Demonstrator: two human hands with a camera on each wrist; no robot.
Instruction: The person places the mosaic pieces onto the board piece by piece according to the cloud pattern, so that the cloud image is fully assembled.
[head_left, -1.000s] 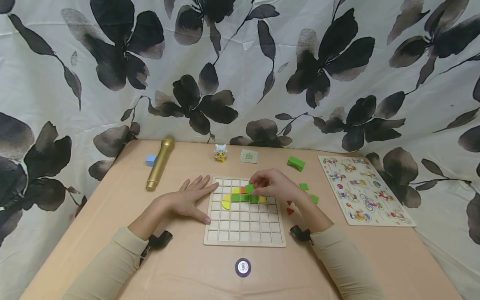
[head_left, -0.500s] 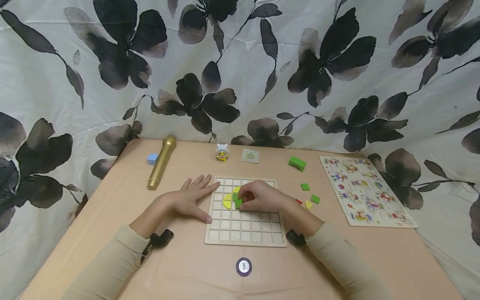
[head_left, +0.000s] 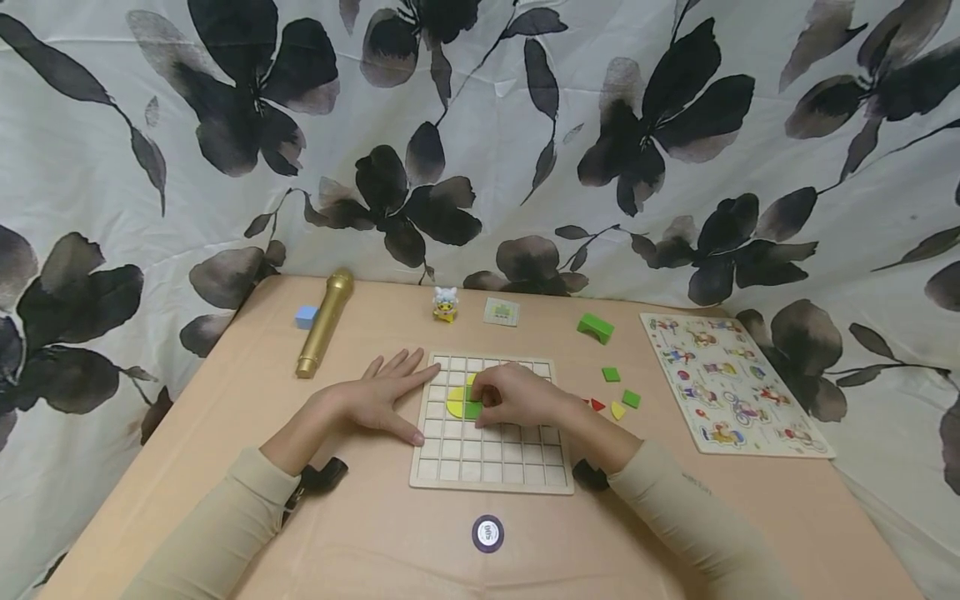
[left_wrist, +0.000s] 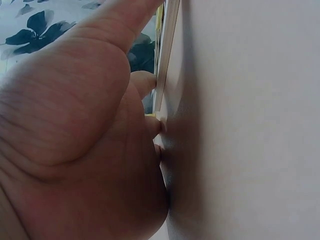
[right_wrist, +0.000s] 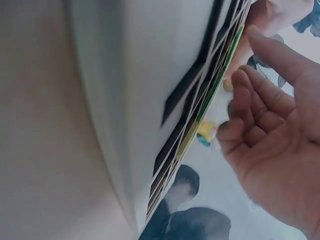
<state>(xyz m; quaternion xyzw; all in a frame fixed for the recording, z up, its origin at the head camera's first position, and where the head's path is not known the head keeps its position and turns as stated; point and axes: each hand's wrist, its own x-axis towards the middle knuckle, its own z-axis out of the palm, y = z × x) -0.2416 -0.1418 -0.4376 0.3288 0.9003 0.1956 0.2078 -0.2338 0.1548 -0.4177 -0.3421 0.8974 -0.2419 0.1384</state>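
"What is the left hand [head_left: 378, 404] up to?"

"Its fingers are straight and spread, grasping nothing. Index fingertip and thumb tip touch the left edge of a square, pale wooden board marked with a grid [head_left: 487, 473], and the heel of the hand rests on the tan table [head_left: 360, 533]."

"And the right hand [head_left: 517, 394]?"

"Its fingers are curled, low over the upper part of the board. A flat green square tile [head_left: 472, 409] sits on the grid, just left of the fingertips and partly covered by them. Whether they pinch it or have released it, I can't tell, even from the right wrist view."

"What lies between the two hands' fingers?"

"Flat yellow pieces with curved outer edges [head_left: 455, 409], on the grid just left of that tile."

"And to the right of the right fingers?"

"Past them, near the wrist, two loose green square tiles [head_left: 632, 400], small red pieces [head_left: 597, 405] and a small yellow piece [head_left: 617, 410] lie on the table."

"Beyond the left fingers?"

"A gold cylinder [head_left: 324, 329], with a light-blue block [head_left: 306, 317] beside it. Well ahead of the right fingers is a green arched block [head_left: 596, 327]."
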